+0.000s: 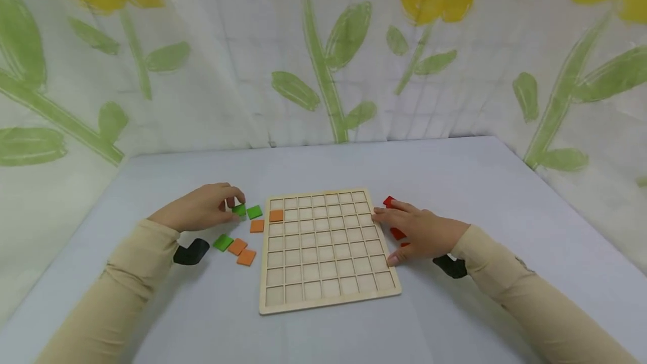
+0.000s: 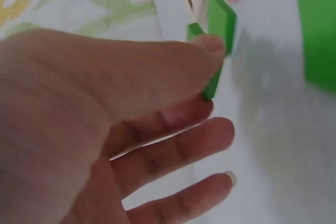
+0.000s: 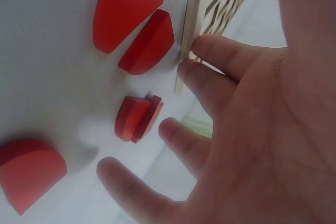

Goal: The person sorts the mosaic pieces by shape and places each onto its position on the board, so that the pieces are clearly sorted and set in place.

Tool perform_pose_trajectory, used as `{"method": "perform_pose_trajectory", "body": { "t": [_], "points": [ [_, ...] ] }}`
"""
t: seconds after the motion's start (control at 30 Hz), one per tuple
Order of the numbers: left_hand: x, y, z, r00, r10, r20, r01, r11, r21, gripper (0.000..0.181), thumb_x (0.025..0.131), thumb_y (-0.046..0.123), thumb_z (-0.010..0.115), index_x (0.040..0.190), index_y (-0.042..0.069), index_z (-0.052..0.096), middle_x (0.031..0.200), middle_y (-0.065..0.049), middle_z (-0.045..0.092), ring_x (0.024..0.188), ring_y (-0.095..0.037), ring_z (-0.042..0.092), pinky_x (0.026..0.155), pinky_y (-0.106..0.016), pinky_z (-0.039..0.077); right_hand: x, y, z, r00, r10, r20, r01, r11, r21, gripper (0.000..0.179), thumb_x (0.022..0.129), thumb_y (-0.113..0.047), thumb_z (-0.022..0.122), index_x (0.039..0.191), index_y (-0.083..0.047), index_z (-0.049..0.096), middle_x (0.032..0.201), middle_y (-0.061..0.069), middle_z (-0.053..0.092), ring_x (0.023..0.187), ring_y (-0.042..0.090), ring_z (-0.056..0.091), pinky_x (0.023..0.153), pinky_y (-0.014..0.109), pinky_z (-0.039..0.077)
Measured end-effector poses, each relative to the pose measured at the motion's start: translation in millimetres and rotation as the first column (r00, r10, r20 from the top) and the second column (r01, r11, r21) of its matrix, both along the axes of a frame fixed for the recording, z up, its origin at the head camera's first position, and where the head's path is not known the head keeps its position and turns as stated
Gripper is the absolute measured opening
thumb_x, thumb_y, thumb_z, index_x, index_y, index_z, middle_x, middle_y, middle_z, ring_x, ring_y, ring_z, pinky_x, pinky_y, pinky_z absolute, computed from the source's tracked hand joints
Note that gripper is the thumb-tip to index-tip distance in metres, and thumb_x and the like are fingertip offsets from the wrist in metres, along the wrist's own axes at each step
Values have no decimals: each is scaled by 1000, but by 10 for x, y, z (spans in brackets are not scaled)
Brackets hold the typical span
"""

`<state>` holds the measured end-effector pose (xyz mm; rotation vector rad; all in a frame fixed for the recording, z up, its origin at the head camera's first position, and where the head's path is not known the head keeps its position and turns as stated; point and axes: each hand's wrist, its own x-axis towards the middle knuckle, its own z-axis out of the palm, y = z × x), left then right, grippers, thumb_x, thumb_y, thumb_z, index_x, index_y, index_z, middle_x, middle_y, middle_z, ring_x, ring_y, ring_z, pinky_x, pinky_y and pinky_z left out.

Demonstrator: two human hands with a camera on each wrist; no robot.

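Green square tile, flat and thin with a smooth painted look [image 1: 239,210], is the piece in play: it sits in the pinch of the left hand [image 1: 204,206], left of the pale wooden board with a grid of square recesses [image 1: 328,270]. Thumb and index finger grasp it, while the other three fingers of that hand reach out free of any piece. In the left wrist view the tile stands tilted on edge, its faces between thumb and fingertip; whether its lower edge clears the white tabletop [image 1: 323,167] I cannot tell. A second green square tile [image 1: 255,212] lies just beside it, so a straight lift seems better than a sideways drag, which could nudge that neighbour or the orange square tile [image 1: 256,226] near the board's left edge. A light grip high on the tile should leave its lower edge free and make it easier to level. The right hand [image 1: 419,232] holds nothing; its fingers are spread and relaxed, with fingertips seeming to rest on the board's right rim, above scattered red flat tiles [image 1: 397,233]. Gentle pressure there should steady the board; a firm push might skew it.
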<state>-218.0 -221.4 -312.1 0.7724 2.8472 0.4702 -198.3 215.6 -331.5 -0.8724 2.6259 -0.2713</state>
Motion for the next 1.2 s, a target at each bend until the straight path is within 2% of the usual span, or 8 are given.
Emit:
{"method": "perform_pose_trajectory", "body": {
  "t": [0.1, 0.3, 0.53, 0.63, 0.77, 0.97, 1.2],
  "points": [
    [-7, 136, 29, 999, -36, -27, 36, 999, 21, 24, 87, 14, 69, 109, 9, 64, 94, -4, 61, 85, -19, 57, 71, -32, 48, -9, -38, 32, 1000, 1, -1, -1, 1000, 7, 90, 77, -61, 68, 150, -22, 31, 158, -4, 24, 148, 32, 6, 105, 65, 24],
    [-137, 485, 68, 997, -80, 1, 80, 997, 10, 25, 89, 18, 68, 112, 9, 64, 99, -5, 60, 85, -18, 57, 71, -31, 48, 1, -41, 44, 1000, -9, 8, 9, 1000, 10, 91, 77, -60, 69, 150, -22, 31, 158, -3, 24, 148, 31, 6, 106, 66, 23],
    [-257, 754, -24, 990, -123, 75, 122, 992, 10, 27, 89, 19, 69, 115, 10, 64, 102, -4, 59, 89, -18, 55, 77, -33, 47, 8, -6, 0, 1000, -11, 23, 11, 1000, 0, 92, 75, -61, 69, 150, -21, 31, 158, -2, 24, 147, 32, 8, 105, 66, 24],
    [-272, 807, -81, 985, -146, 92, 144, 989, 27, 27, 88, 19, 70, 113, 10, 65, 99, -3, 59, 89, -17, 54, 77, -31, 46, 2, -4, -8, 1000, -4, 22, 5, 1000, -4, 93, 75, -61, 69, 150, -21, 30, 158, -2, 24, 147, 32, 9, 105, 66, 24],
    [-277, 828, -125, 983, -165, 82, 161, 986, 46, 22, 87, 17, 72, 107, 11, 66, 93, -3, 59, 85, -16, 52, 74, -30, 45, -7, -3, -10, 1000, 6, 21, -6, 1000, -4, 94, 76, -60, 68, 151, -20, 28, 158, -2, 23, 147, 32, 11, 106, 64, 25],
    [-253, 834, -138, 981, -183, 69, 179, 981, 70, 17, 85, 14, 74, 99, 12, 65, 91, -2, 60, 82, -14, 53, 72, -28, 46, -2, 8, 7, 1000, 13, 24, -13, 1000, -3, 95, 76, -60, 68, 151, -19, 29, 159, 0, 23, 147, 34, 11, 107, 63, 26],
    [-218, 853, -128, 981, -194, 30, 190, 976, 103, 17, 84, 15, 74, 99, 10, 66, 96, -1, 61, 80, -13, 54, 72, -28, 47, -4, 23, 28, 1000, -4, 27, 4, 1000, -7, 94, 75, -59, 69, 151, -20, 29, 159, -1, 23, 147, 32, 11, 108, 63, 25]
  ]
}}
